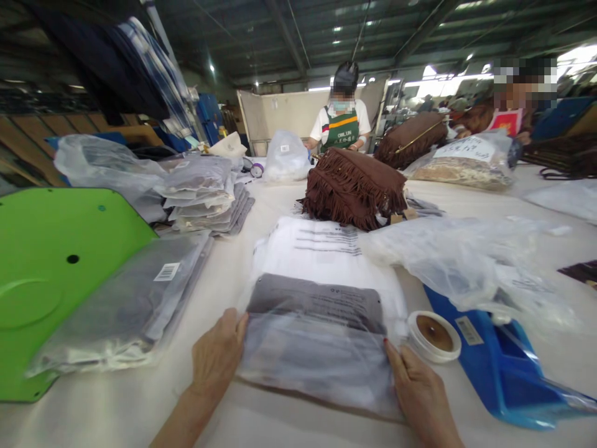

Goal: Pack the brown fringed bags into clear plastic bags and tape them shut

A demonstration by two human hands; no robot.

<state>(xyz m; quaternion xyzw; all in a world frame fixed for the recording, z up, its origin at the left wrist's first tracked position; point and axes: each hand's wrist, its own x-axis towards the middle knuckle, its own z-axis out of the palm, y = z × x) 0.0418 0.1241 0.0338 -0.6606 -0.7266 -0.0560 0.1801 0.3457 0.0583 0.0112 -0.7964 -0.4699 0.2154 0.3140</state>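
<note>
A grey item in a clear, cloudy plastic bag lies flat on the table in front of me. My left hand pinches its left edge, and my right hand grips the right edge, thumb and fingers together. Beneath and beyond it are white plastic bags with printed text. A round white tub with a brown centre stands just past my right hand.
Bagged grey items lie at the left, partly over a green panel. Behind sits a stack of bags. Brown fringed goods lie ahead, a blue holder at right. A person in a green apron stands across the table.
</note>
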